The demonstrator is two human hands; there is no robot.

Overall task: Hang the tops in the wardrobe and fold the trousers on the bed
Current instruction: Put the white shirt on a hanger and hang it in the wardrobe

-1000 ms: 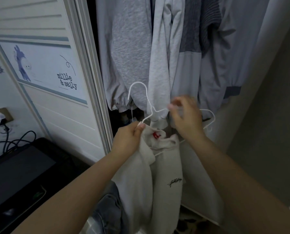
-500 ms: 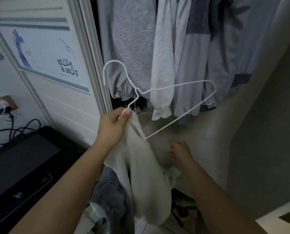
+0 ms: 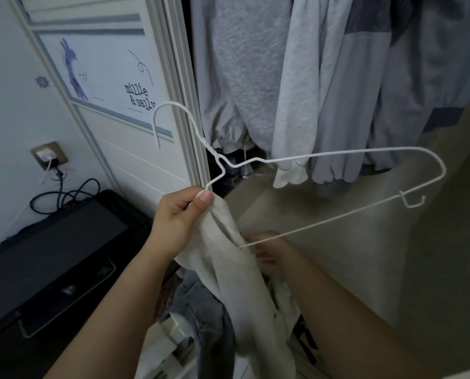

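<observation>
Cream top (image 3: 236, 272) bunched and draped down centre frame, pinched w/ one end of white wire hanger (image 3: 324, 160) in left hand (image 3: 179, 217), fingers curled tight, thumb on top. Hanger tilted, hook toward upper left, far shoulder w/ small notch at right edge; only the near end inside the cloth, rest bare.

Right hand (image 3: 269, 250) low at centre, blurred, partly behind top and lower hanger wire; fingers seem bent into the cloth, grip can't be told.

Grey tops (image 3: 296, 77) hanging in wardrobe across upper centre/right, cuffs dangling just behind hanger. Wardrobe door (image 3: 113, 77) upper left w/ "millie & sally" print. Socket and black cables (image 3: 64, 192) at left, dark screen (image 3: 50, 255) lower left. Grey garment (image 3: 198, 305) heaped bottom centre under the top.

Vs 0.5 s ago: hanger and left hand about the same spot, right hand slightly higher, closer under lower wire. Vs 1 s ago: right hand gone from hanger shoulder down to the cloth.
</observation>
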